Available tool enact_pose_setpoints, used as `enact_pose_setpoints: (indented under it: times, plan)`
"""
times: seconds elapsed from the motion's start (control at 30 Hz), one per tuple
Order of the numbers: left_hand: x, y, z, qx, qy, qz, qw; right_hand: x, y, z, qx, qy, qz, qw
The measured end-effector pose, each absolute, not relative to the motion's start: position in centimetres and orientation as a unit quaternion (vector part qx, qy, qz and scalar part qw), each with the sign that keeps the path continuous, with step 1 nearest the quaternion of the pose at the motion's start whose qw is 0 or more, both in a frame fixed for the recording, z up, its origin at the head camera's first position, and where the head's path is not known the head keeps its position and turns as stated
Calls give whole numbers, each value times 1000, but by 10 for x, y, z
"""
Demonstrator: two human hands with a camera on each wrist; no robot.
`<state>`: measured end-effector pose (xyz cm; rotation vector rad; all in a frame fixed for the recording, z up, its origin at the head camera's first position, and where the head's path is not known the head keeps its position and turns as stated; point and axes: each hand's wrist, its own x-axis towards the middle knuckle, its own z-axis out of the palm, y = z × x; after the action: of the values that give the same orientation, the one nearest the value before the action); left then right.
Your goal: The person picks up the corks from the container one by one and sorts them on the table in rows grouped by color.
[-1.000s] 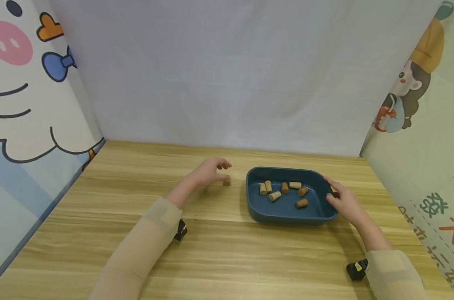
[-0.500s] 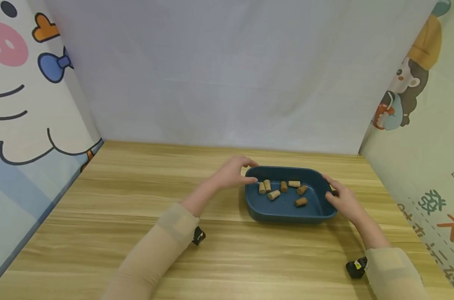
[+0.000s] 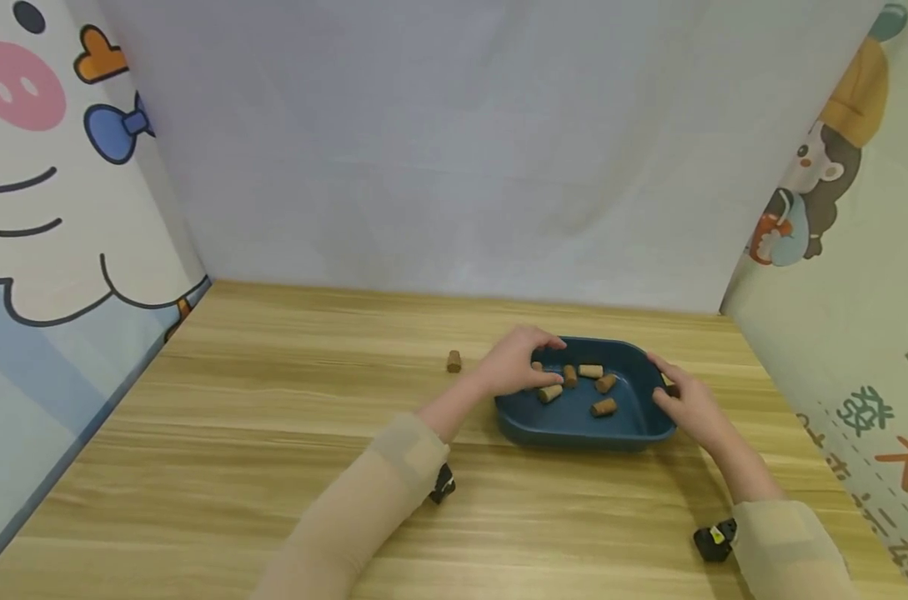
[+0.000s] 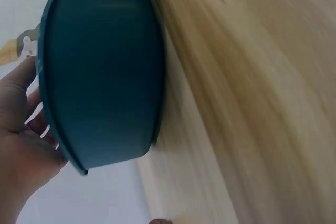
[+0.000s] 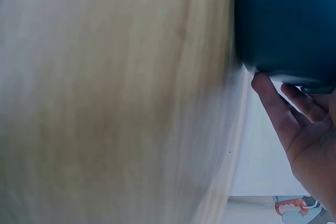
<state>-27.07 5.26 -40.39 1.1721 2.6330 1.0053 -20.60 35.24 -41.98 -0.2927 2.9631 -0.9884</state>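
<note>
A dark blue plastic tub (image 3: 584,440) stands on the wooden table with several corks lying in it, among them a pale cork (image 3: 590,371) and a brown cork (image 3: 604,407). My left hand (image 3: 509,362) reaches over the tub's left end, thumb and fingers spread above the corks there and partly hiding them. In the left wrist view, the left hand's fingers (image 4: 38,121) pass behind the tub's rim. My right hand (image 3: 689,407) holds the tub's right end, thumb at the rim. The right wrist view has its fingers (image 5: 278,114) against the outer wall. One brown cork (image 3: 454,361) stands upright on the table, left of the tub.
A pale cloth (image 3: 423,167) hangs behind the table's back edge. Printed panels flank the table, a cartoon one (image 3: 56,208) at left and one with writing (image 3: 836,350) at right. Bare wood (image 3: 273,392) stretches left of the tub and in front of it.
My left hand has left the brown cork standing on the table and moved right, over the tub's left end. The right hand and the tub stay about where they were.
</note>
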Motion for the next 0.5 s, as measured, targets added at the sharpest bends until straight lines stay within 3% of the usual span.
enact_pose_setpoints:
  times: [0.5]
  plan:
    - [-281,85,-417,356,885,274,118,-207,353,-421,-98,945,-313,4]
